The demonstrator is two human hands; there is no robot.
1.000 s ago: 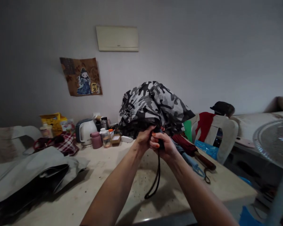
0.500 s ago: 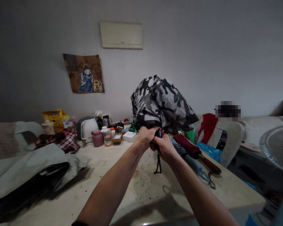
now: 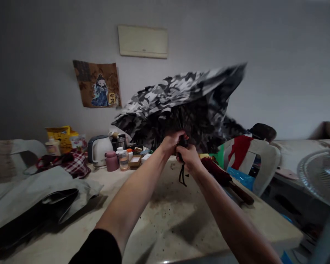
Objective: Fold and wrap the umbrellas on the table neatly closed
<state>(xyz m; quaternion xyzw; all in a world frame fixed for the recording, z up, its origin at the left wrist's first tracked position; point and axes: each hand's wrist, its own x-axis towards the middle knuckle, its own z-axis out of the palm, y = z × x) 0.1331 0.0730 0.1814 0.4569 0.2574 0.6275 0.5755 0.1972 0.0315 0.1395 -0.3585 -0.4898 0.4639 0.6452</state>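
Observation:
A grey, black and white camouflage umbrella (image 3: 181, 95) is spread out above the table, its canopy blurred by motion. My left hand (image 3: 171, 142) and my right hand (image 3: 189, 157) are both closed round its dark handle, close together under the canopy. A black wrist strap (image 3: 182, 176) hangs down from the handle. Both forearms reach out over the speckled table (image 3: 170, 212).
A white kettle (image 3: 99, 150), a pink cup (image 3: 111, 161), jars and small boxes line the back of the table. A grey bag (image 3: 41, 194) lies at the left. A dark red folded umbrella (image 3: 225, 178) lies at the right, by a chair (image 3: 264, 157) and a fan (image 3: 319, 172).
The camouflage umbrella was folded into a bundle above my hands; now its canopy has sprung outward and wide. My hands stay on the handle, slightly higher.

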